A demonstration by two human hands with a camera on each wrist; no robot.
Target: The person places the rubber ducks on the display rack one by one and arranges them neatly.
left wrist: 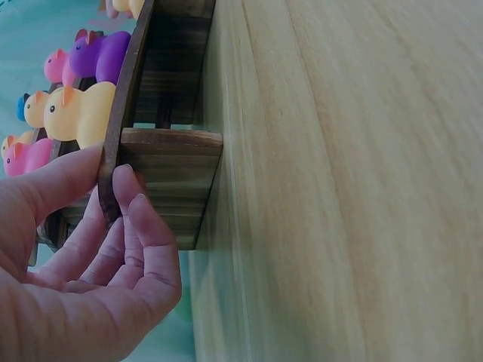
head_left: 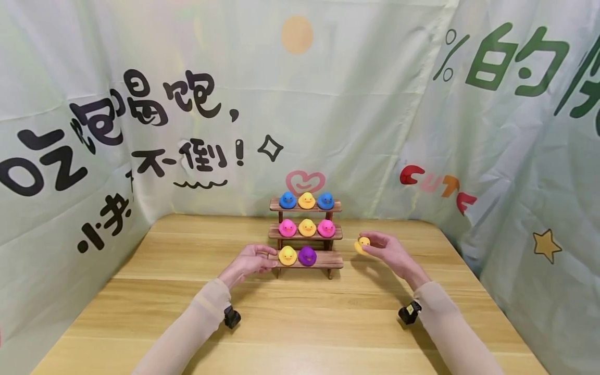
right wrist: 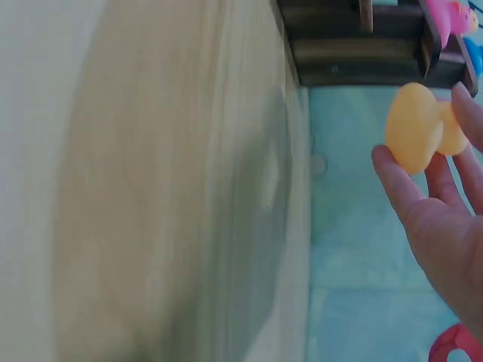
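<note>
A small three-tier wooden shelf (head_left: 335, 259) stands on the table with rubber ducks on each step. My left hand (head_left: 253, 259) pinches the left end of its bottom step, thumb above and fingers beneath, as the left wrist view shows. Beside that thumb sits a yellow duck (head_left: 287, 255), then a purple duck (head_left: 307, 255); the right part of this step is bare. To the right of the shelf, my right hand (head_left: 388, 252) holds another yellow rubber duck (right wrist: 413, 130) between thumb and fingers, up off the table.
On the middle step a yellow duck (head_left: 307, 227) sits between two pink ones. The top step has a yellow duck (head_left: 307, 200) between two blue ones. Printed cloth (head_left: 356, 104) hangs behind and at both sides of the wooden table (head_left: 300, 323).
</note>
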